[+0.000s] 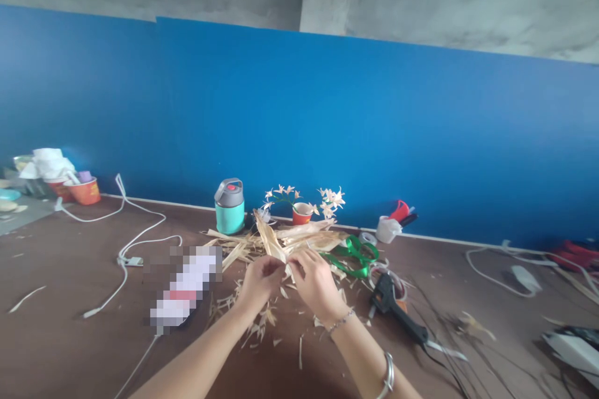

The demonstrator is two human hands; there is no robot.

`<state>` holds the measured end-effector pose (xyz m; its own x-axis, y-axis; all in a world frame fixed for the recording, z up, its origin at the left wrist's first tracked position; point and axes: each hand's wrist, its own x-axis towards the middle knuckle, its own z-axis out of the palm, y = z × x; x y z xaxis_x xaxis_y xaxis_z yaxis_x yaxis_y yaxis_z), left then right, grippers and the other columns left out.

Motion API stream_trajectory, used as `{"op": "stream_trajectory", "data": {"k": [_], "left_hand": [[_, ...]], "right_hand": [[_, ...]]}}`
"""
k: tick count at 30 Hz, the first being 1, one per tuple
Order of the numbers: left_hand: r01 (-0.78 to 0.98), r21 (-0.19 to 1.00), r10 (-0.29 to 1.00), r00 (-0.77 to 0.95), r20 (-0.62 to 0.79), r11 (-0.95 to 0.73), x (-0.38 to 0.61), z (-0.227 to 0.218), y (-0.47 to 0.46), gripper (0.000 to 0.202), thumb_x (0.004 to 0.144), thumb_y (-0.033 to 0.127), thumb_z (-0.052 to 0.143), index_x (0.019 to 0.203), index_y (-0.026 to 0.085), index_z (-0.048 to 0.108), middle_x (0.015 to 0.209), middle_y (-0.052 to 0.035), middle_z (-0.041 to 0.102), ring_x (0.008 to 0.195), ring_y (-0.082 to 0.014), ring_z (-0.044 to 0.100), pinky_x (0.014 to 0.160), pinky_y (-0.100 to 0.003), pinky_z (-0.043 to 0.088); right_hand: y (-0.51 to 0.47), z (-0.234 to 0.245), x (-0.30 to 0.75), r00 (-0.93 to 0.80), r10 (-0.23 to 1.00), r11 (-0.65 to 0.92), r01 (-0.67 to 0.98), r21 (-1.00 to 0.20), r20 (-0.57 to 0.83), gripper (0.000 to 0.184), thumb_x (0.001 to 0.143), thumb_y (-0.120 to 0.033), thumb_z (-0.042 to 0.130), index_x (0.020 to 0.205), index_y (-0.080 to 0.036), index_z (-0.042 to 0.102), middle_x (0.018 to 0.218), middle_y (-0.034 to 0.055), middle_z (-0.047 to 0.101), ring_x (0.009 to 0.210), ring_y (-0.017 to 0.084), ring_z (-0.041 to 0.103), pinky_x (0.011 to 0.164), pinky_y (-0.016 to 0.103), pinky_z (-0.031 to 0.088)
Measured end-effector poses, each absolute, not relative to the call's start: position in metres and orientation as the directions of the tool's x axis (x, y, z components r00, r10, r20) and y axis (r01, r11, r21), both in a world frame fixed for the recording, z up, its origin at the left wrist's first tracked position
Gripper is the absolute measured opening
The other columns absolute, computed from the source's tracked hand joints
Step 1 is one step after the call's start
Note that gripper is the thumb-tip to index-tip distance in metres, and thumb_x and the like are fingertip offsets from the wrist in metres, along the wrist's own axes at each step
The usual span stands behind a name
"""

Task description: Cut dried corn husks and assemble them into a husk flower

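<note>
My left hand [260, 283] and my right hand [314, 279] meet over the middle of the table, fingers bent in a pinch. Between their fingertips is a pale dried corn husk [268, 235], its pointed end standing up above the left fingers. Its lower part is hidden by the fingers. More dried husks [311, 240] lie in a heap just beyond my hands. Small husk scraps [269, 317] are strewn below and around them. Behind the heap, stems with small cream flowers [331, 197] lean from an orange paper cup [302, 217].
A black glue gun [397, 308] lies right of my hands, near a green ribbon [359, 259]. A teal flask [229, 209] stands behind on the left. White cables [140, 237] cross the left side. A blue panel [299, 118] bounds the table's back.
</note>
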<state>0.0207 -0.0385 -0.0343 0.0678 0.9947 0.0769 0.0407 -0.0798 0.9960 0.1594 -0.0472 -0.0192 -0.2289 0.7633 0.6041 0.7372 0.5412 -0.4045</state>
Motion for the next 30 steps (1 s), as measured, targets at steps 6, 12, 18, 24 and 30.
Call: {"op": "stream_trajectory", "data": {"k": [6, 12, 18, 24, 30], "left_hand": [[0.053, 0.996, 0.995, 0.071, 0.063, -0.066, 0.0205, -0.0345, -0.0383, 0.013, 0.064, 0.027, 0.058, 0.062, 0.015, 0.063, 0.051, 0.0002, 0.059, 0.048, -0.0142, 0.052, 0.047, -0.023, 0.037], [0.051, 0.995, 0.992, 0.101, 0.081, -0.086, 0.0195, -0.0365, -0.0374, 0.013, 0.066, 0.027, 0.059, 0.063, 0.015, 0.062, 0.053, 0.0005, 0.058, 0.048, -0.0135, 0.052, 0.047, -0.023, 0.037], [0.04, 0.996, 0.989, 0.121, 0.08, -0.085, 0.0191, -0.0358, -0.0381, 0.014, 0.067, 0.028, 0.059, 0.063, 0.015, 0.062, 0.053, 0.0006, 0.058, 0.047, -0.0131, 0.052, 0.047, -0.022, 0.038], [0.021, 0.998, 0.989, 0.138, 0.062, -0.065, 0.0196, -0.0373, -0.0377, 0.014, 0.066, 0.029, 0.059, 0.064, 0.015, 0.06, 0.052, 0.0024, 0.055, 0.046, -0.0128, 0.051, 0.046, -0.023, 0.039], [0.04, 0.997, 0.992, 0.106, 0.068, -0.073, 0.0186, -0.0409, -0.0348, 0.014, 0.067, 0.028, 0.059, 0.068, 0.014, 0.061, 0.054, 0.0016, 0.056, 0.047, -0.0124, 0.051, 0.047, -0.022, 0.038]], "right_hand": [[-0.0467, -0.0204, 0.1588, -0.22, 0.77, 0.536, 0.732, -0.421, 0.598, 0.018, 0.08, -0.007, 0.048, 0.078, -0.019, 0.061, 0.078, 0.003, 0.064, 0.078, 0.017, 0.057, 0.072, 0.026, 0.042], [-0.0466, -0.0206, 0.1589, -0.212, 0.776, 0.527, 0.734, -0.428, 0.594, 0.017, 0.079, -0.006, 0.05, 0.077, -0.019, 0.061, 0.077, 0.0027, 0.064, 0.076, 0.017, 0.056, 0.071, 0.026, 0.042], [-0.0462, -0.0209, 0.1588, -0.206, 0.772, 0.53, 0.731, -0.43, 0.601, 0.017, 0.079, -0.006, 0.05, 0.077, -0.019, 0.061, 0.076, 0.0025, 0.064, 0.075, 0.016, 0.056, 0.071, 0.025, 0.042], [-0.0445, -0.0222, 0.1586, -0.199, 0.76, 0.538, 0.727, -0.427, 0.618, 0.018, 0.078, -0.006, 0.049, 0.076, -0.019, 0.061, 0.075, 0.0025, 0.064, 0.074, 0.016, 0.057, 0.069, 0.025, 0.042], [-0.0478, -0.0147, 0.161, -0.167, 0.786, 0.506, 0.728, -0.464, 0.595, 0.014, 0.08, -0.013, 0.049, 0.084, -0.02, 0.061, 0.076, 0.0027, 0.065, 0.073, 0.016, 0.058, 0.069, 0.025, 0.042]]}}
